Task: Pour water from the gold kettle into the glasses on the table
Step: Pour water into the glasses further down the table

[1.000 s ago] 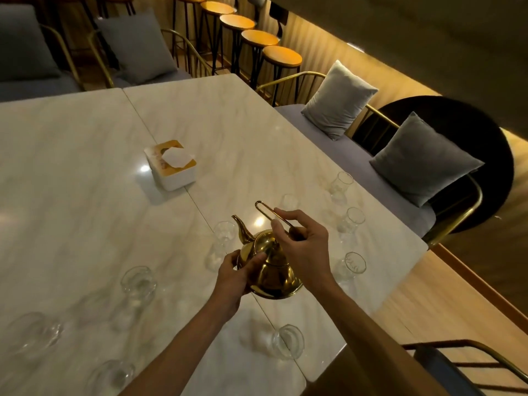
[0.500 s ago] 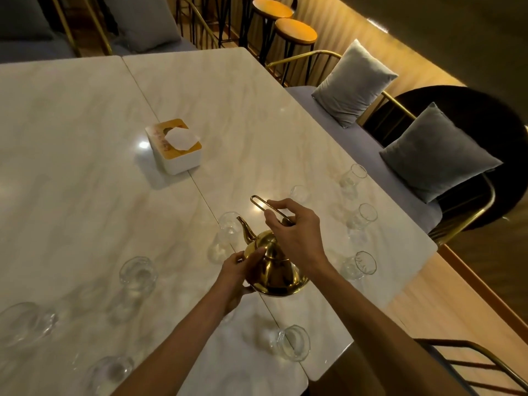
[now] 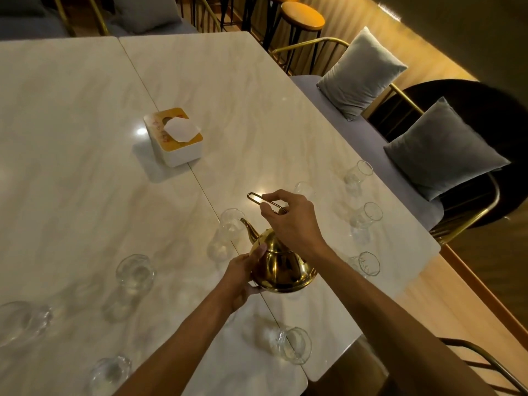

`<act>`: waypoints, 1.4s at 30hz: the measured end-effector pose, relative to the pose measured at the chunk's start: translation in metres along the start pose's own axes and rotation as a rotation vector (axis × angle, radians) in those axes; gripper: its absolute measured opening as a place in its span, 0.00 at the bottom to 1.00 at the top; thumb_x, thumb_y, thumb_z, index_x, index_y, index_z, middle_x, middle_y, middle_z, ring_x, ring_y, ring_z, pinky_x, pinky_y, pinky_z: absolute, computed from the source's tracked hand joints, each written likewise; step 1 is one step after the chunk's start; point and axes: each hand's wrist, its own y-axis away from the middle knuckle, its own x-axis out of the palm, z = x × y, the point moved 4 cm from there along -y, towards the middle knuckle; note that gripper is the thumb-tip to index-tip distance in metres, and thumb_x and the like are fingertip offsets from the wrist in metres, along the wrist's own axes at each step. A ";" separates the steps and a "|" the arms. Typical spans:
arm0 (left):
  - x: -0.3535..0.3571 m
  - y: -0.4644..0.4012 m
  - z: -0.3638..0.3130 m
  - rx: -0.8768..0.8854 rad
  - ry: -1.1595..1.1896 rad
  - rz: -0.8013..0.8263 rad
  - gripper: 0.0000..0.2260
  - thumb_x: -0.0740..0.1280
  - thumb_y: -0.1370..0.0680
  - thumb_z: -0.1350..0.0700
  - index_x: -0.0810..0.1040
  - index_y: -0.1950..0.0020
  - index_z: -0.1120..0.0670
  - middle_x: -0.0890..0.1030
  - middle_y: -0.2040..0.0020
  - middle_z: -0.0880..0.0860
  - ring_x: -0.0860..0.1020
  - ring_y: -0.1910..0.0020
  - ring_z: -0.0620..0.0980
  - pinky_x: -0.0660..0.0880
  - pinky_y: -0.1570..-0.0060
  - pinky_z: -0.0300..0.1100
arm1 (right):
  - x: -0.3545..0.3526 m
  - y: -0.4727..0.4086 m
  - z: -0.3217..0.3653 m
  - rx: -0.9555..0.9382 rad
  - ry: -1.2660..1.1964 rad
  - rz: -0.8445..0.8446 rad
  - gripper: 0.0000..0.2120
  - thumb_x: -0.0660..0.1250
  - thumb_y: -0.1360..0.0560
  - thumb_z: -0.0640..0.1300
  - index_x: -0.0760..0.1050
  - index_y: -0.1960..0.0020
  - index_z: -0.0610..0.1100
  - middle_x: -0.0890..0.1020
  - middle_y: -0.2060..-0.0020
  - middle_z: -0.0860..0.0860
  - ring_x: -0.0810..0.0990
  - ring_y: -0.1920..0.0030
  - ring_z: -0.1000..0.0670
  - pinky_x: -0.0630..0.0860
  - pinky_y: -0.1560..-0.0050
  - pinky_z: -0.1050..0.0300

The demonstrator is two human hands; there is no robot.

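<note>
The gold kettle (image 3: pixel 281 267) hangs over the marble table (image 3: pixel 85 167), held in both hands. My right hand (image 3: pixel 291 221) grips its thin wire handle from above. My left hand (image 3: pixel 243 277) cups the left side of its body, thumb near the lid. Its spout points up and left, right by the rim of a clear glass (image 3: pixel 227 230). Several more clear glasses stand around: one left of the kettle (image 3: pixel 133 278), a near one (image 3: pixel 294 345), and three by the right edge, the closest (image 3: pixel 368 264).
A white tissue box (image 3: pixel 175 138) with a wooden lid sits mid-table. Grey cushions (image 3: pixel 441 150) lie on a gold-framed bench along the right edge. Bar stools (image 3: pixel 301 17) stand at the back. More glasses sit at the near left (image 3: pixel 23 321).
The view has tilted down and shifted, so the table slid up in frame. Both hands keep the kettle; its spout has edged closer to the glass ahead of it.
</note>
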 end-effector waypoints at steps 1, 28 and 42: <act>0.001 -0.001 0.000 -0.011 0.005 -0.003 0.23 0.72 0.28 0.43 0.79 0.40 0.58 0.84 0.48 0.55 0.80 0.48 0.55 0.79 0.57 0.52 | 0.000 -0.001 -0.001 0.004 0.008 0.004 0.12 0.71 0.22 0.50 0.82 0.40 0.49 0.84 0.55 0.53 0.77 0.68 0.58 0.72 0.62 0.63; 0.010 -0.003 0.006 -0.088 0.092 0.070 0.27 0.73 0.32 0.43 0.76 0.38 0.56 0.79 0.41 0.59 0.77 0.39 0.63 0.79 0.48 0.59 | 0.001 -0.012 -0.001 0.016 0.136 0.048 0.13 0.71 0.22 0.51 0.82 0.39 0.50 0.83 0.41 0.48 0.82 0.55 0.52 0.75 0.58 0.61; 0.011 0.001 0.006 -0.109 0.126 0.093 0.36 0.74 0.32 0.42 0.71 0.28 0.56 0.74 0.31 0.62 0.74 0.34 0.64 0.80 0.49 0.58 | 0.002 -0.013 0.005 0.017 0.179 0.061 0.13 0.70 0.22 0.51 0.83 0.40 0.49 0.83 0.41 0.48 0.84 0.53 0.50 0.76 0.56 0.61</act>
